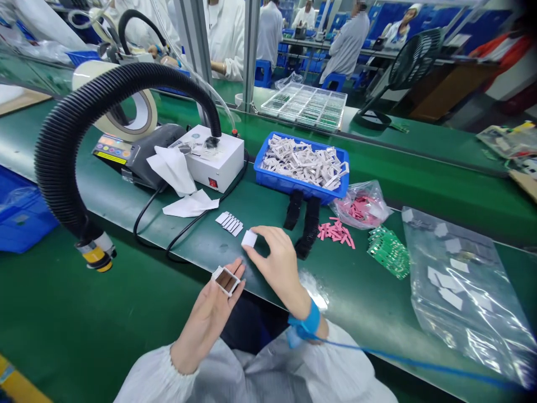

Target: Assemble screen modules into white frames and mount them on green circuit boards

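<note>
Okay so your right grip (279, 268) is pinched onto a small white square pad (249, 238), and it's right at the worktop (369, 302), so I can't tell if it's lifted or just pressed down. Your left grip (205, 319) is palm up and half open, with a white rectangular frame (225, 280) held at the fingertips. You've got a blue wrist strap (304, 322) on your right wrist, with its blue cord (411, 361) running off right. Just far of the pad there's a tidy row of white strips (229, 224), and two black ribbed strips (293, 210) sit just far of your right grip. Behind those is a blue tray (293, 187) heaped with more white frames (304, 162). Off to the right you've got loose pink pieces (335, 232), a bag of pink pieces (361, 204), green circuit boards (388, 252) and a big clear bag of white squares (457, 285). Far left, a white box with a red switch (212, 157) sits by some crumpled tissues (172, 170), under a black corrugated hose (79, 129).
</note>
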`<state>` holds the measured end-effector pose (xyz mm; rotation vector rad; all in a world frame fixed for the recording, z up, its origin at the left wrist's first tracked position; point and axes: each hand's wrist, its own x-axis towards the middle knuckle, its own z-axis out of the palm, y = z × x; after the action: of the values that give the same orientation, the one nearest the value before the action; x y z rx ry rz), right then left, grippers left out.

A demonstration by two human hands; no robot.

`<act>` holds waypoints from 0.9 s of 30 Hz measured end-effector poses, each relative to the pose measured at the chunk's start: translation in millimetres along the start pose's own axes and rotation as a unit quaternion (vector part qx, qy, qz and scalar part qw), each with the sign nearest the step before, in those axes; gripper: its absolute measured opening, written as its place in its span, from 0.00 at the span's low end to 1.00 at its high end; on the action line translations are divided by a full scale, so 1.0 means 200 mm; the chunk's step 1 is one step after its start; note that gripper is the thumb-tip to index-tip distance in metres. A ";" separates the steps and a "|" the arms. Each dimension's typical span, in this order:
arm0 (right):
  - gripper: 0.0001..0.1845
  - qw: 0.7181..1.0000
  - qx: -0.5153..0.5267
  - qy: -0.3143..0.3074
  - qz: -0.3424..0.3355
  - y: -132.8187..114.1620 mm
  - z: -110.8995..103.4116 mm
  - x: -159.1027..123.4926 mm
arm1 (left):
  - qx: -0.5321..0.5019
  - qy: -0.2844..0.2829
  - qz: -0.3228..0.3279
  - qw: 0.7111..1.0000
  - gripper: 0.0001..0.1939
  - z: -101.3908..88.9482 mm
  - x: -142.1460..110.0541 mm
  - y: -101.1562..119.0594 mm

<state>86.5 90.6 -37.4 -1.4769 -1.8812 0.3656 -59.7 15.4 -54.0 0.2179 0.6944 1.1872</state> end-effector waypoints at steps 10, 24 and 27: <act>0.17 0.981 0.093 -0.082 -0.146 -0.03 -0.39 -0.26 | -0.009 -0.211 -0.155 0.965 0.19 0.10 -0.04 -0.04; 0.22 0.982 0.126 -0.092 -0.107 0.03 -0.38 -0.38 | 0.105 -0.165 -0.195 0.961 0.21 0.17 -0.08 -0.11; 0.23 0.982 0.129 -0.098 -0.098 0.04 -0.40 -0.39 | 0.109 -0.165 -0.198 0.960 0.22 0.18 -0.08 -0.12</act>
<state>153.9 5.4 -14.0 -1.1072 -2.0243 0.6532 -22.4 -2.1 -33.0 0.4305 0.5399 0.6686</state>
